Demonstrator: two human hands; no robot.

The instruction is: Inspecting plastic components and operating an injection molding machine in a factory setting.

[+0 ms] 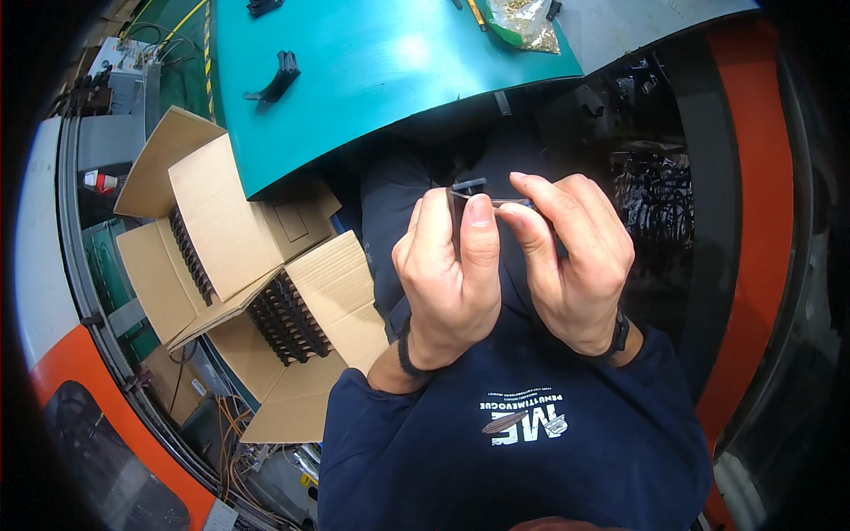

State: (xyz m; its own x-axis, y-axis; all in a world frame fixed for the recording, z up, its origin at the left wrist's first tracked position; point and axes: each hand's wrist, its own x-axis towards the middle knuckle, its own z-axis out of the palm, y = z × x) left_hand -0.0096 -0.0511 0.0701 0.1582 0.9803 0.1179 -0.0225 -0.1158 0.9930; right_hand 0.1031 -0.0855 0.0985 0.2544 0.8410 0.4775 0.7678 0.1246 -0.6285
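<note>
Both of my hands are raised in front of my dark shirt, close together with the fingertips nearly meeting. My left hand [453, 279] is closed, thumb against fingers, around a small black plastic part [469, 184] whose end sticks out past the fingertips. Its remainder is hidden behind the fingers. Against the left thumb, my right hand [580, 261] pinches with thumb and forefinger. Something thin and greyish shows at that pinch, too small to name. Similar-looking black plastic parts [280, 81] lie on the green tabletop [354, 71] beyond my hands.
To my left, open cardboard boxes [226, 234] hold stacked rows of black parts [288, 323]. A clear bag of small gold-coloured pieces [531, 22] rests at the table's far side, beside a yellow pen-like tool [476, 14]. An orange machine frame [753, 177] rises on the right.
</note>
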